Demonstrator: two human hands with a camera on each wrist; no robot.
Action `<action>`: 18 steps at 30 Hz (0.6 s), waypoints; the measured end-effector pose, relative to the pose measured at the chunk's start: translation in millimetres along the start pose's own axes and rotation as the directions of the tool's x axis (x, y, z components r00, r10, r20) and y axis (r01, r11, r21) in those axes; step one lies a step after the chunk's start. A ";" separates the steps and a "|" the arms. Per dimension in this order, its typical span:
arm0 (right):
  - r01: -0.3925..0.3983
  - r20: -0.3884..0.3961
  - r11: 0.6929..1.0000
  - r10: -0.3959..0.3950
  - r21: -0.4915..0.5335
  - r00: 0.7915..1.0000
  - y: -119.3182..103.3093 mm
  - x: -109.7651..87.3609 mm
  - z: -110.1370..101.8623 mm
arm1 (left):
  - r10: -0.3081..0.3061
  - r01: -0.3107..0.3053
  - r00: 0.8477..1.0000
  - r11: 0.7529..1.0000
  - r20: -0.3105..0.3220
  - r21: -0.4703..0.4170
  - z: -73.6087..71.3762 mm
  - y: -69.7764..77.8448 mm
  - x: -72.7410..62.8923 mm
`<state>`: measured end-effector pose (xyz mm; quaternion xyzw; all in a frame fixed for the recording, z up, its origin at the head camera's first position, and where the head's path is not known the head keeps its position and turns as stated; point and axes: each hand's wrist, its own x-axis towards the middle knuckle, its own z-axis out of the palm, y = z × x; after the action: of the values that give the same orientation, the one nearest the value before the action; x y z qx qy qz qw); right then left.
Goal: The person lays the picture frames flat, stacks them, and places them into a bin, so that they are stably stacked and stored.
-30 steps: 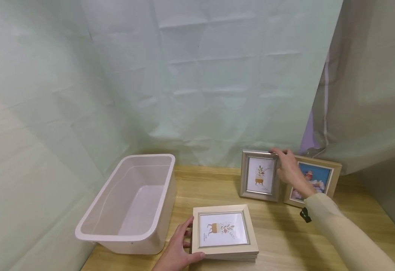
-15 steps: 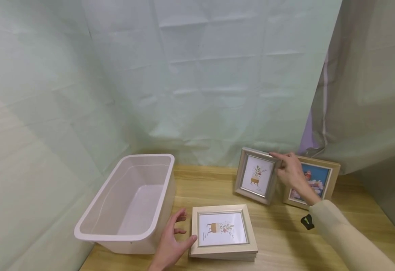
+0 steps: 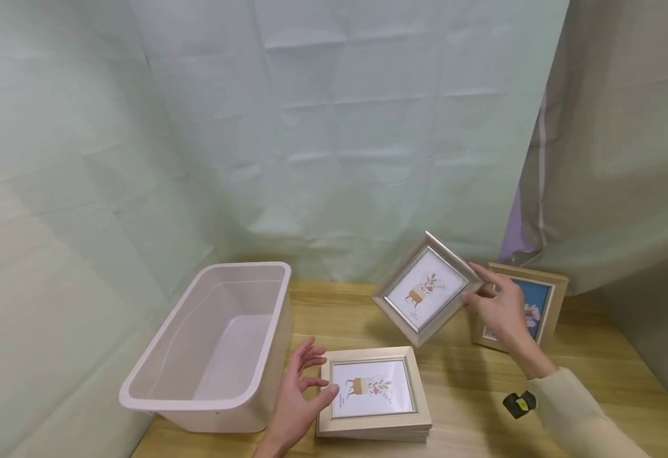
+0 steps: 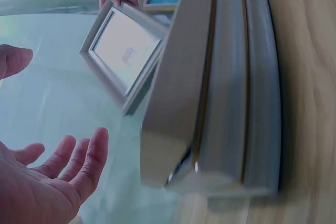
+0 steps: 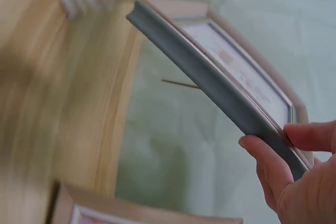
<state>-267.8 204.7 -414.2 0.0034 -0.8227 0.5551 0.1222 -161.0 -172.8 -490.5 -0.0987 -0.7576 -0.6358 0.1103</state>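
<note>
My right hand (image 3: 500, 308) pinches a silver picture frame (image 3: 424, 289) by its right-hand corner, thumb on the front and fingers behind. The frame hangs tilted above the table, a potted-plant print facing me; its edge shows side-on in the right wrist view. My left hand (image 3: 299, 394), fingers spread and slightly bent, is at the left side of a stack of picture frames (image 3: 374, 389). The top frame of the stack is cream with a similar print turned sideways. In the left wrist view, the left hand (image 4: 58, 177) holds nothing beside the stacked edges (image 4: 226, 87).
A white plastic tub (image 3: 214, 343) stands at the left of the wooden table (image 3: 334, 305). Behind my right hand, a gold picture frame (image 3: 554, 305) with a blue picture stands upright. Pale green sheeting (image 3: 334, 159) hangs along the back and left.
My right hand has lifted the silver frame off the table, tilting it and bringing it left and nearer. The left hand has let go of the stack's left edge and its fingers have spread.
</note>
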 end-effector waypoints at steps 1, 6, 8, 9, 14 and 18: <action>-0.032 0.003 0.998 0.032 0.059 0.999 -1.1 -4.3 0.9 | -0.009 0.009 1.000 1.000 0.012 -0.020 1.7 1.2 1.1; -0.175 -0.002 0.928 0.186 0.328 0.982 -9.4 -25.1 9.2 | -0.063 0.070 0.996 0.990 0.067 -0.118 8.8 5.1 6.4; -0.201 -0.005 0.889 0.222 0.411 0.975 -12.9 -34.7 12.3 | -0.091 0.104 0.992 0.981 0.086 -0.165 10.1 6.1 8.5; -0.212 -0.003 0.873 0.238 0.440 0.971 -14.7 -40.0 13.6 | -0.104 0.121 0.990 0.974 0.098 -0.192 10.5 6.5 9.5; -0.245 0.016 0.800 0.283 0.548 0.959 -18.1 -69.6 18.0 | -0.144 0.209 0.970 0.904 0.194 -0.373 14.4 6.9 12.1; -0.273 0.023 0.748 0.326 0.605 0.945 -14.3 -91.7 21.0 | -0.157 0.297 0.936 0.832 0.314 -0.469 18.8 4.3 15.8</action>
<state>-181.0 168.1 -427.4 -0.1135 -0.5880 0.7987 0.0588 -175.7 -153.3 -485.0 -0.1161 -0.5764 -0.8029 -0.0978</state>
